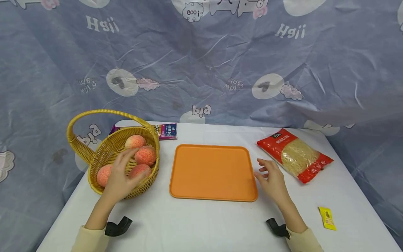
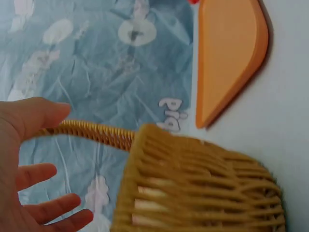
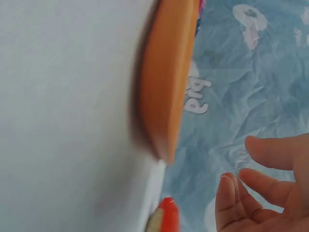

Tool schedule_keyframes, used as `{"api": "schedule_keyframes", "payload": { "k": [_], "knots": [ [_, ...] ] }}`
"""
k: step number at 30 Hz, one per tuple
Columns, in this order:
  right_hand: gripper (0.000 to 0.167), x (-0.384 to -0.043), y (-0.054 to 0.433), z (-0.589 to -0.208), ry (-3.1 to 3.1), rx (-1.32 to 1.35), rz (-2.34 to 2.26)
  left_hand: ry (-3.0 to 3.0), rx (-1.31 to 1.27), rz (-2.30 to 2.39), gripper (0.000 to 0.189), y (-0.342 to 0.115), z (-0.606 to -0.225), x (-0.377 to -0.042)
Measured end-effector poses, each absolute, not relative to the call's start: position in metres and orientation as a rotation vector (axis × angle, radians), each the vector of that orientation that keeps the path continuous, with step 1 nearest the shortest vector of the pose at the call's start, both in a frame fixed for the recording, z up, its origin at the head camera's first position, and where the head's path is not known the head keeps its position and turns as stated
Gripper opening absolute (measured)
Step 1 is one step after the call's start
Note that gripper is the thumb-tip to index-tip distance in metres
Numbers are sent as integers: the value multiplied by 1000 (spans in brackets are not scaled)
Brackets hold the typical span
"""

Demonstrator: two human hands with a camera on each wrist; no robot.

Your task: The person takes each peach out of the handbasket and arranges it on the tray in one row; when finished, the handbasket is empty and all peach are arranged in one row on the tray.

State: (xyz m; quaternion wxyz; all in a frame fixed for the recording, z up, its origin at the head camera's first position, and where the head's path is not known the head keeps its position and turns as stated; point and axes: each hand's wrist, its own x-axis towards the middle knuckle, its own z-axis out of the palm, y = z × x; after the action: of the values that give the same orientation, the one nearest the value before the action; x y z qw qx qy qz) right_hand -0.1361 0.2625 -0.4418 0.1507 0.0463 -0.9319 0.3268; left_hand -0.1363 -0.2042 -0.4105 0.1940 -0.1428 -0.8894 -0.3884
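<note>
My left hand [image 1: 120, 179] hovers over a yellow woven basket [image 1: 148, 185] with a tall arched handle. Several round pink-orange fruits that look like peaches [image 1: 145, 155] lie inside it. The fingers are spread and relaxed, and the left wrist view has the left hand [image 2: 29, 169] holding nothing beside the basket's handle [image 2: 96, 133]. An orange rectangular tray [image 1: 214, 173] lies flat in the middle of the table. Just off its right edge is my right hand [image 1: 273, 182], fingers loosely bent. Nothing is between the thumb and fingers of the right hand [image 3: 270, 188] in the right wrist view.
A red bag of pale yellow noodles or grain [image 1: 299, 154] lies at the right. Nearer the front right is a small yellow packet [image 1: 327, 217]. A purple package [image 1: 167, 131] sits behind the basket. A grey-blue printed cloth [image 1: 201, 70] hangs behind the white table [image 1: 195, 224].
</note>
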Motion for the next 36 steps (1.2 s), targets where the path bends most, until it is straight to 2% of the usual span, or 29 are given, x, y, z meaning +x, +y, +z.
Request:
{"api": "schedule_keyframes", "payload": {
  "k": [6, 16, 36],
  "knots": [
    [44, -146, 273, -456, -2761, -2, 1044, -2638, -329, -1149, 78, -222, -417, -138],
    [50, -154, 279, -477, -2865, -216, 1211, -2810, -288, -1295, 76, -232, -430, -142],
    [33, -156, 277, -499, -2712, -123, 1120, -2980, -197, -1291, 69, -232, -434, -147]
  ]
}}
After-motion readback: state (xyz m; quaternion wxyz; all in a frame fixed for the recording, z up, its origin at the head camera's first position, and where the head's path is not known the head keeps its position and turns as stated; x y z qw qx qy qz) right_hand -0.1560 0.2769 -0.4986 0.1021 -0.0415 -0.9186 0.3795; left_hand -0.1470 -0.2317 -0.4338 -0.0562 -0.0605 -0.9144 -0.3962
